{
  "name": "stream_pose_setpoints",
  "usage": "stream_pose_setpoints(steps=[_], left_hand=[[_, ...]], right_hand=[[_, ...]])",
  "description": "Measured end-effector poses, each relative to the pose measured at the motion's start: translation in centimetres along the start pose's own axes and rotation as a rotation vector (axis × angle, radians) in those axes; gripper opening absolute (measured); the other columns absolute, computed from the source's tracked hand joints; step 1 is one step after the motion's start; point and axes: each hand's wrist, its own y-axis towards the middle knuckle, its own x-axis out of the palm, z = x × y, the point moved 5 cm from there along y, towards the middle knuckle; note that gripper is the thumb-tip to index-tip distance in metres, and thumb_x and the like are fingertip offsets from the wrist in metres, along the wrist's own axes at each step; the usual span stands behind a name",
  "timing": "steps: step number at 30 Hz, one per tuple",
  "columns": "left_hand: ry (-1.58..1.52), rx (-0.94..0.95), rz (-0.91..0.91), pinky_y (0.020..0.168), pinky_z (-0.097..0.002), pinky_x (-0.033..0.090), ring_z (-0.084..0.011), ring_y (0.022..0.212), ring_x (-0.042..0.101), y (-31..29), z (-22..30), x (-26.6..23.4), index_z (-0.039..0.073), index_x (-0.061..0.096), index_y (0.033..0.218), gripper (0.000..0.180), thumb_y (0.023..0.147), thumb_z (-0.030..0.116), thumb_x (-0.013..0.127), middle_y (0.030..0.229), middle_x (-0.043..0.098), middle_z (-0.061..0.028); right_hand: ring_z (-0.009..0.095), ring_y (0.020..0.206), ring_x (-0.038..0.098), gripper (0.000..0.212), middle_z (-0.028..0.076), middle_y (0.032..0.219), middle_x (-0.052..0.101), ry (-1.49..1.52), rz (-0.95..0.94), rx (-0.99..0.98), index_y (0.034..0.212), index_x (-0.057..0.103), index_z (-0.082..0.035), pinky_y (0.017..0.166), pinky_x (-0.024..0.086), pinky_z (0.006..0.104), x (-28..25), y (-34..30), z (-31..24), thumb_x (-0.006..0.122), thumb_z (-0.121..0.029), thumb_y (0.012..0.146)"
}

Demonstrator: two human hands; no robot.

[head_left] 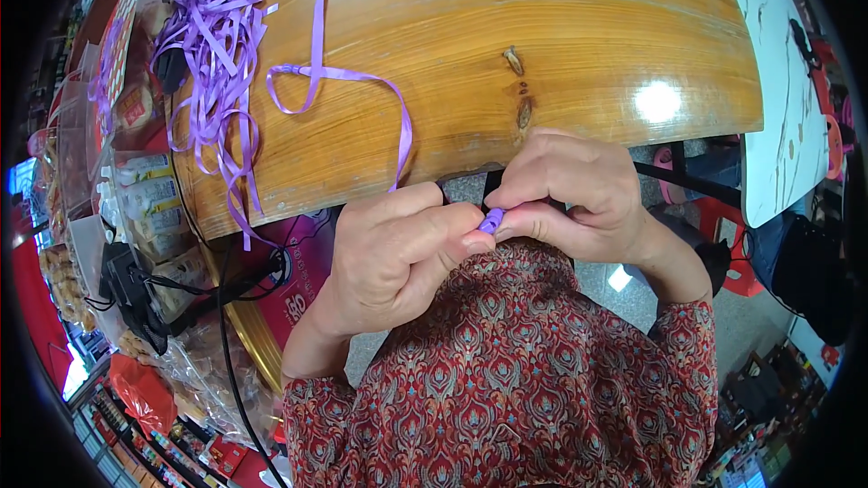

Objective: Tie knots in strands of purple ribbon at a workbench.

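Hands (384, 253) (583, 190), purple ribbon (491, 220) between, perhaps looped.

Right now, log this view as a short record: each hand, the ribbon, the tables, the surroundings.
Left hand: pinching a small purple bit, from its left
Right hand: pinching the same bit, from its right
Hand position: in front of the wooden table's near edge
Ribbon pile: purple, tangled, on the table's left side
Loose strand: runs from the pile to behind the left hand; its end is hidden
Wooden table: glossy, with dark knots
Right side: white table
Lower left: red bag
Clothing: patterned red shirt
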Motion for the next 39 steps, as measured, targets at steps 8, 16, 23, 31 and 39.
stream_pose_setpoints(steps=[8,16,23,31,39], left_hand=[[-0.149,-0.049,0.195,0.049,-0.0292,0.035,-0.0178,0.055,0.045,-1.3,-1.0,1.0,0.000,0.064,0.095,0.013,0.083,0.005,0.067,0.067,0.049,-0.0068],[-0.213,-0.043,0.264,0.057,-0.0275,0.037,-0.0184,0.063,0.046,-2.2,-1.0,1.2,-0.002,0.061,0.103,0.017,0.087,0.004,0.061,0.075,0.051,-0.0079],[-0.621,-0.236,0.309,0.060,-0.0213,0.035,-0.0086,0.069,0.045,-3.6,-2.8,2.2,-0.001,0.066,0.096,0.015,0.081,0.001,0.070,0.080,0.050,-0.0017],[-0.573,-0.194,0.274,0.061,-0.0230,0.038,-0.0109,0.068,0.048,-4.1,-3.3,2.5,0.000,0.068,0.093,0.012,0.082,0.004,0.070,0.077,0.054,-0.0034],[-0.608,-0.239,0.279,0.069,-0.0232,0.042,-0.0114,0.075,0.052,-4.1,-2.9,2.9,-0.002,0.062,0.106,0.018,0.093,0.009,0.058,0.086,0.056,-0.0049]], right_hand=[[0.021,0.067,0.059,0.029,0.008,0.081,0.064,-0.215,0.155,-0.176,0.096,0.071,-0.003,0.057,0.043,0.0304,0.3,-0.1,-1.7,0.078,-0.009,0.068],[0.019,0.064,0.056,0.026,0.007,0.080,0.063,-0.144,0.202,-0.126,0.095,0.071,-0.003,0.055,0.042,0.0288,0.7,-0.2,-1.7,0.077,-0.004,0.069],[0.020,0.064,0.056,0.024,0.010,0.083,0.065,-0.073,0.245,-0.083,0.090,0.068,-0.001,0.057,0.041,0.0294,1.3,-1.0,-1.2,0.074,0.004,0.068],[0.018,0.063,0.056,0.031,0.008,0.081,0.064,-0.139,0.119,-0.120,0.097,0.070,-0.003,0.056,0.041,0.0285,2.3,-1.0,-1.2,0.077,-0.002,0.067],[0.019,0.062,0.056,0.024,0.008,0.075,0.063,-0.142,0.242,-0.090,0.089,0.068,-0.002,0.055,0.041,0.0285,2.0,-1.0,-0.6,0.076,0.002,0.067]])
